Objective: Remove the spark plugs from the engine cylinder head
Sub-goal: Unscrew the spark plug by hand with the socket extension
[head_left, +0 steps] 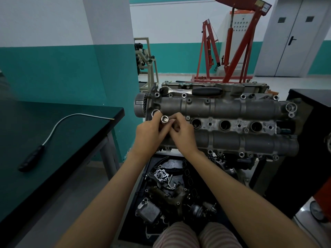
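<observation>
Left hand (148, 133) is gripping a silver socket (164, 119), fingers curled around its barrel, open end tilting up toward the camera. Right hand (182, 133) is meeting it from the right, fingertips pinched narrow against the lower part of the socket; whether they are holding a spark plug there cannot be told, since the fingers are hiding it. Both hands are hovering over the left end of the cylinder head (223, 122), just above where the first plug hole would sit. Three open plug holes (225, 124) are showing in a row to the right of the hands, along the middle strip of the head; their depths are too dark to read. A ratchet (191, 91) with a black handle is lying along the far edge of the head, toward its left end. On the dark bench (62, 133) at left, well apart from the hands, a flexible pickup tool (53, 135) is lying with its black handle toward the near edge and its thin tip reaching the far right corner. Loose engine parts (166, 187) are lying on a black mat below the head, between the forearms.
</observation>
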